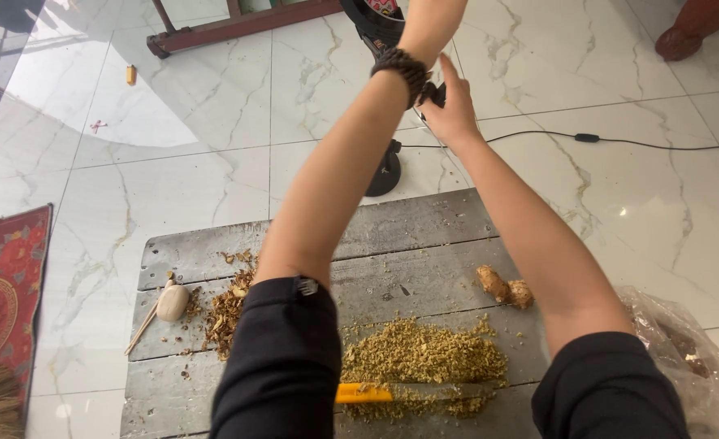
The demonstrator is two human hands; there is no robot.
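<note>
Both my arms, in black sleeves, reach forward over a grey wooden board point(424, 223) toward a black stand point(385, 171) on the marble floor. My left hand point(431, 23) wears a dark beaded bracelet at the wrist and runs out of the top edge, fingers hidden. My right hand point(454, 107) is against the stand's pole, thumb up, fingers closed around a small black knob point(434, 94). On the board lie a heap of finely chopped yellowish root point(424, 354), a knife with a yellow handle point(363, 393) and a whole knobbly root piece point(506, 287).
Brown peelings point(229, 309) and a pale rounded object with thin sticks point(173, 302) sit at the board's left. A crumpled plastic bag point(684, 349) lies at right. A black cable point(619, 142) crosses the floor. A red rug point(6, 276) is at left, dark wooden furniture point(229, 28) behind.
</note>
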